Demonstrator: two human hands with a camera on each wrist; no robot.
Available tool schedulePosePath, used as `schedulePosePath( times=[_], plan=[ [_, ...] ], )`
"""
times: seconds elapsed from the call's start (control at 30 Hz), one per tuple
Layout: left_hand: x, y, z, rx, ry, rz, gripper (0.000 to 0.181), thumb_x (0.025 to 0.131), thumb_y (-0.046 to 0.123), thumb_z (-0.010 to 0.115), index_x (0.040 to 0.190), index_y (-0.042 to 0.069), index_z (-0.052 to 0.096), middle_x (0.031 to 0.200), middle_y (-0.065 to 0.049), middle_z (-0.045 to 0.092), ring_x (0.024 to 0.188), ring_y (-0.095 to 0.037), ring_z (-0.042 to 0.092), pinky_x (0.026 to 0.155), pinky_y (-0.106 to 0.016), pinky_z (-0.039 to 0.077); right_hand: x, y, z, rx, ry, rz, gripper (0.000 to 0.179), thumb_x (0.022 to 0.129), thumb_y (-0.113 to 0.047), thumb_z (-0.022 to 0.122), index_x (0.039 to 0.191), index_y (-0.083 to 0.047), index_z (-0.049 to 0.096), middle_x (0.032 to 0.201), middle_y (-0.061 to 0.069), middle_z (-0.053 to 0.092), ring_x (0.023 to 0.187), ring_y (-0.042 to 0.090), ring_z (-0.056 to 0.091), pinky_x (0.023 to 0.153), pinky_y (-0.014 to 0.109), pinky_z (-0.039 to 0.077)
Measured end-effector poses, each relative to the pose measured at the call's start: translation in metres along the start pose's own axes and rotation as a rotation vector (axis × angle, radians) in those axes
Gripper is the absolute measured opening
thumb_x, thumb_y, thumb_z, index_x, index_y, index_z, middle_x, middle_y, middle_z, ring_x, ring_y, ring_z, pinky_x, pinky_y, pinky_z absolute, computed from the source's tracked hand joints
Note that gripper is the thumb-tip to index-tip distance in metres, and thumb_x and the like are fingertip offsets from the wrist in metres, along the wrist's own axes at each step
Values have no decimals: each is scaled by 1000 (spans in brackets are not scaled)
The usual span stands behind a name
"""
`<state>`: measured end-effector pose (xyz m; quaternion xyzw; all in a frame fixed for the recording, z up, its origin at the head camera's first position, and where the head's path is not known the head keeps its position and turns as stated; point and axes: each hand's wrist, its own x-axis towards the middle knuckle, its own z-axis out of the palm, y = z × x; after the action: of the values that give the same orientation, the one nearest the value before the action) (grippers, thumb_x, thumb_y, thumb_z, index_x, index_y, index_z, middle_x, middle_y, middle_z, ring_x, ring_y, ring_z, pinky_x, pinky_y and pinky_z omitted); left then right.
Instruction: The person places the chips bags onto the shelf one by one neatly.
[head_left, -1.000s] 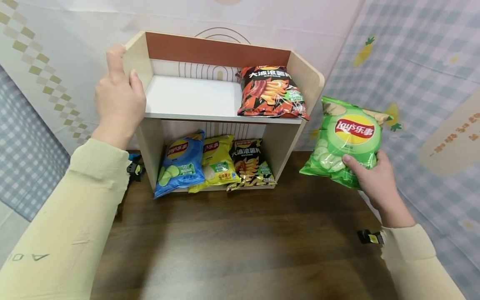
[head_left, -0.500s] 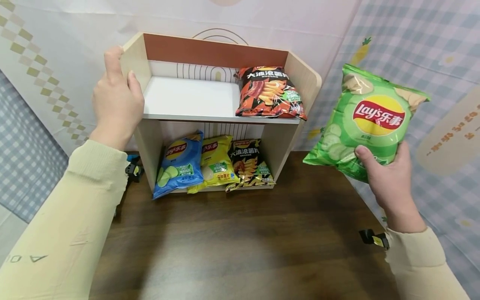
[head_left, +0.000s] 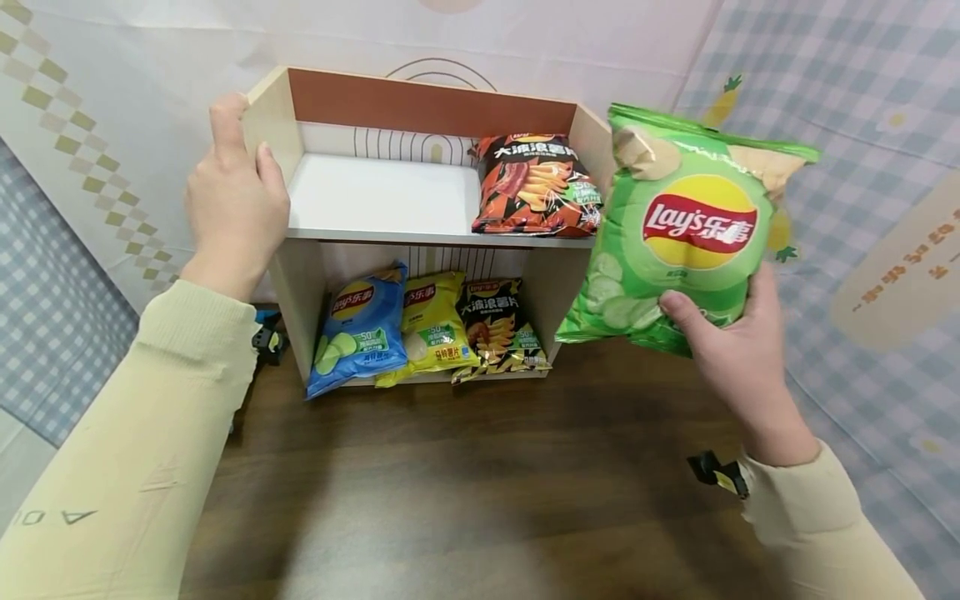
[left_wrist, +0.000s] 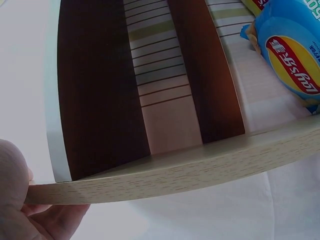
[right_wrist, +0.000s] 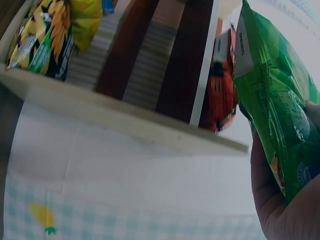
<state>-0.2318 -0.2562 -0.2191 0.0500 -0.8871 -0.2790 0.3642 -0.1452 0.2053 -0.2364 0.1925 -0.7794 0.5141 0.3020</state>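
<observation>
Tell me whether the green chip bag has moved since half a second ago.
Yes. In the head view, the green chip bag, held by the right hand, has moved left toward the shelf, now covering part of its right side.

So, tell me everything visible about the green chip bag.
The green chip bag is glossy, puffed, plastic-looking and apparently unopened, with flat ends, a red Lay's logo and printed green slices. It tilts in midair, front facing the head view, near the right side of the shelf; the right hand grips its lower part.
</observation>
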Motion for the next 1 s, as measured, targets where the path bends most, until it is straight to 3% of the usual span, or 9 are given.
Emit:
schedulePosePath(
  times=[0.23,0.57,0.77,1.0],
  plan=[
    [-1,1,0,1,-9,-8,44,101,36,26,144,27,18,126,-29,55,96,-54,58,76,-63,44,2,-13,22,-38,-69,-36,61,84,0,71,136,-7,42,121,11,56,98,20,56,80,22,46],
    [0,0,0,7,-1,-4,45,101,36,26,144,26,18,121,-31,57,93,-54,58,74,-62,43,14,-24,55,8,-149,-65,56,84,-2,72,132,-2,42,121,12,55,98,19,57,80,26,47],
    [1,0,1,3,2,-7,45,101,37,26,145,27,19,115,-33,58,84,-55,56,70,-62,41,25,-30,72,38,-157,-76,56,85,-6,73,132,-2,42,120,11,56,99,19,57,81,29,47],
    [0,3,-1,9,-15,-21,45,101,37,25,145,28,17,119,-32,57,91,-55,57,73,-62,42,41,-43,93,89,-93,-96,58,85,-9,74,133,-2,43,120,9,58,101,19,58,84,31,47]
  ],
)
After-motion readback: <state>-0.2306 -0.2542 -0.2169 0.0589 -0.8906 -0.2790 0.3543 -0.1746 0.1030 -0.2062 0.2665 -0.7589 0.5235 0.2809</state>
